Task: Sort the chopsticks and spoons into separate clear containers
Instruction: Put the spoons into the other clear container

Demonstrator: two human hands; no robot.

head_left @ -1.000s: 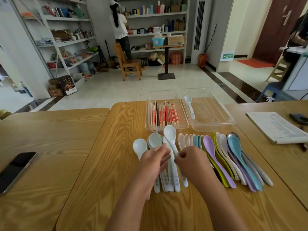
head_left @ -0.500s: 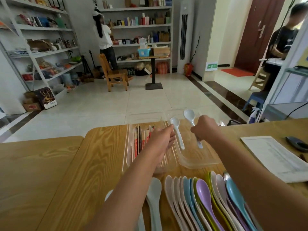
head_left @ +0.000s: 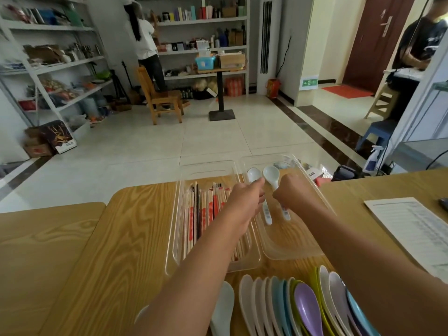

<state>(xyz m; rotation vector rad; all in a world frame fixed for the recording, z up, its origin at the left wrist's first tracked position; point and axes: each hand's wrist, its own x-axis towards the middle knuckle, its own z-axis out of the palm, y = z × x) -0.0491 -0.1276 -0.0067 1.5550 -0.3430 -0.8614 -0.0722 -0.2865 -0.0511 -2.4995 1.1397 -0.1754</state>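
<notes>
Two clear containers stand side by side at the table's far edge. The left container [head_left: 175, 229] holds several wrapped chopsticks [head_left: 202, 214]. Over the right container [head_left: 294, 241], my left hand [head_left: 246, 198] pinches a white spoon [head_left: 253, 175] at its neck. Beside it, my right hand [head_left: 292, 194] grips a second white spoon [head_left: 271, 175] by the handle. Both spoons point bowl-first away from me, with their handle ends low inside the container. A fanned row of coloured spoons [head_left: 305, 307] lies at the near edge, and a pale spoon [head_left: 224, 309] lies beside my left arm.
A printed sheet [head_left: 412, 231] lies on the table to the right, with a dark object [head_left: 444, 202] at its far corner. Another wooden table [head_left: 41, 251] adjoins on the left. Two people stand in the room beyond, by shelves and a chair.
Both hands took a white spoon each from the table near me and carried them forward over the right container. Since half a second ago the spoons have sunk lower into it.
</notes>
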